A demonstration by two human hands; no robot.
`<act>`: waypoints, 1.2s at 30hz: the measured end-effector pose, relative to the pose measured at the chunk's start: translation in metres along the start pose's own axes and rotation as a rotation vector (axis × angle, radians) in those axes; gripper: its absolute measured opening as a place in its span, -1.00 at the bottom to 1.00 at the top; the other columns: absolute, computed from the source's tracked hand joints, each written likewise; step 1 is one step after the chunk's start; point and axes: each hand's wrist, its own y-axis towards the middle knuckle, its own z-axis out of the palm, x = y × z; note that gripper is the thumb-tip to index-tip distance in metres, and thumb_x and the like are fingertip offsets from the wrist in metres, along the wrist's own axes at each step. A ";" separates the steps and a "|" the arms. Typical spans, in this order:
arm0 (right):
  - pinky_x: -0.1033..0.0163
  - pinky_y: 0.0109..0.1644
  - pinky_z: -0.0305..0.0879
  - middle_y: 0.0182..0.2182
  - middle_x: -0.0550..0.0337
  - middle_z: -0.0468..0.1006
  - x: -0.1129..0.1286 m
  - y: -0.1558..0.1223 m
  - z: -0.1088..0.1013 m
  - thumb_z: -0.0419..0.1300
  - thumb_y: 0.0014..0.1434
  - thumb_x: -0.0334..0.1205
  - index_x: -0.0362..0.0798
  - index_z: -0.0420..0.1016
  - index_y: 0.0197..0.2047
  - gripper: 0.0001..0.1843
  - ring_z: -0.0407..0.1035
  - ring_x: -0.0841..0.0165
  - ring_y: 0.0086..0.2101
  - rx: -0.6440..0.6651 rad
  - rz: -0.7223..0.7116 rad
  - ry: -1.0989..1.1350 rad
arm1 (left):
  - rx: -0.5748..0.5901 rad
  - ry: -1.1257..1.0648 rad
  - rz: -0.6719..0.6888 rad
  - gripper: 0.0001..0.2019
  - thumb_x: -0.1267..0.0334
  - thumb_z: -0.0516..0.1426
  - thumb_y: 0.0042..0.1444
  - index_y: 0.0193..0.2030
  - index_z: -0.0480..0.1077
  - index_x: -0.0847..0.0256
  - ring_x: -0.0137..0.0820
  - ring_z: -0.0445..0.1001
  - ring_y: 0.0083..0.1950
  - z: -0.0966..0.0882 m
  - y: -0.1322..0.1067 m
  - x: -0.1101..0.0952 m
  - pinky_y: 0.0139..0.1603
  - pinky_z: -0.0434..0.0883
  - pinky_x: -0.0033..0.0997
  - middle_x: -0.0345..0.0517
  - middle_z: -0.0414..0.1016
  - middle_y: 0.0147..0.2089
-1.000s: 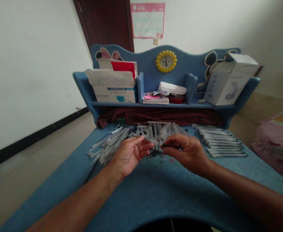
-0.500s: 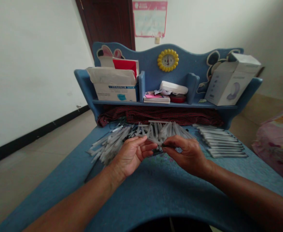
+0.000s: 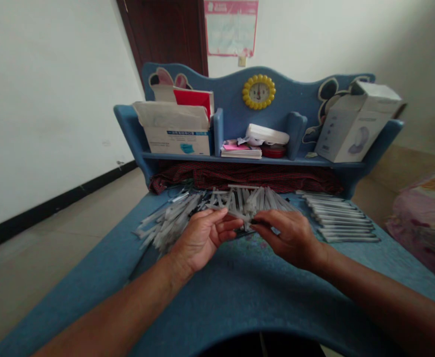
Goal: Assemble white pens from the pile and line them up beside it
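My left hand (image 3: 202, 237) is closed, thumb against fingers, on a whitish translucent pen barrel (image 3: 237, 215) that points to the right. At the barrel's right end, my right hand (image 3: 290, 237) pinches a small black pen part (image 3: 255, 222); whether it touches the barrel I cannot tell. Behind the hands lie loose translucent barrels (image 3: 264, 199) with dark bits among them. Another heap of pale barrels (image 3: 178, 218) spreads beside my left hand. To the right of my right hand, several pens (image 3: 342, 218) with dark ends lie side by side in a neat row.
Beyond the blue table (image 3: 225, 302) rises a blue shelf (image 3: 236, 159) with a mask box (image 3: 178, 141), papers (image 3: 242, 152), a yellow-rimmed clock (image 3: 258, 92) and a white carton (image 3: 354, 126). Dark red checked cloth (image 3: 247, 177) is tucked underneath. Pink fabric (image 3: 425, 218) sits off the right side.
My right hand has shifted very slightly to the right with the black part. The left hand and the barrel stay nearly in place.
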 end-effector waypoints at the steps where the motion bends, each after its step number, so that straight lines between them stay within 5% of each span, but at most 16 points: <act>1: 0.35 -0.35 0.29 -0.46 0.15 0.57 -0.001 0.000 0.000 0.10 0.24 -0.21 -0.10 0.48 -0.27 -0.82 0.43 0.42 -0.47 0.008 -0.014 -0.021 | -0.001 0.000 0.005 -0.88 0.46 0.08 0.15 -0.35 0.43 0.40 -0.36 0.58 -0.42 0.000 0.000 0.000 -0.55 0.49 -0.55 0.02 0.57 -0.42; 9: 0.31 -0.42 0.19 -0.56 0.14 0.50 -0.001 -0.001 0.001 0.05 0.26 -0.19 -0.13 0.47 -0.42 -0.70 0.36 0.43 -0.54 0.098 0.054 -0.020 | 0.025 0.004 0.060 -0.88 0.50 0.06 0.15 -0.39 0.36 0.34 -0.35 0.59 -0.39 0.001 -0.001 0.002 -0.51 0.49 -0.55 -0.04 0.56 -0.44; 17: 0.40 -0.59 0.22 -0.66 0.20 0.43 0.005 0.005 -0.001 -0.10 0.28 0.07 -0.12 0.34 -0.55 -0.46 0.31 0.49 -0.66 0.340 0.686 0.686 | 0.048 0.054 0.108 -0.93 0.49 0.07 0.15 -0.33 0.33 0.33 -0.32 0.59 -0.34 0.001 -0.002 0.001 -0.48 0.49 -0.53 -0.05 0.55 -0.42; 23: 0.40 -0.55 0.22 -0.65 0.35 0.36 -0.001 -0.001 0.002 0.18 0.14 -0.09 -0.08 0.39 -0.25 -0.77 0.29 0.49 -0.62 0.220 0.551 0.495 | 0.031 0.065 0.129 -0.93 0.48 0.07 0.16 -0.35 0.32 0.33 -0.34 0.59 -0.36 -0.001 0.000 0.001 -0.47 0.48 -0.53 -0.02 0.55 -0.43; 26: 0.39 -0.51 0.22 -0.63 0.34 0.37 0.001 -0.001 0.004 0.14 0.17 -0.20 -0.08 0.36 -0.33 -0.88 0.29 0.51 -0.60 0.218 0.512 0.441 | 0.030 0.084 0.125 -0.94 0.46 0.07 0.16 -0.34 0.33 0.33 -0.34 0.59 -0.35 -0.002 0.000 0.002 -0.46 0.49 -0.52 -0.01 0.56 -0.41; 31: 0.39 -0.54 0.21 -0.65 0.26 0.38 0.005 0.003 0.000 -0.06 0.29 -0.08 -0.10 0.32 -0.52 -0.57 0.29 0.51 -0.63 0.342 0.592 0.599 | 0.050 0.101 0.138 -0.97 0.45 0.09 0.15 -0.31 0.32 0.31 -0.32 0.59 -0.33 -0.002 0.001 0.002 -0.42 0.50 -0.49 -0.02 0.56 -0.39; 36: 0.39 -0.54 0.22 -0.60 0.31 0.41 0.000 -0.001 0.004 0.14 0.17 -0.08 -0.09 0.37 -0.28 -0.78 0.30 0.49 -0.60 0.251 0.597 0.590 | 0.038 0.105 0.149 -0.96 0.44 0.09 0.15 -0.33 0.31 0.31 -0.30 0.59 -0.33 -0.002 0.001 0.002 -0.45 0.49 -0.50 0.01 0.56 -0.39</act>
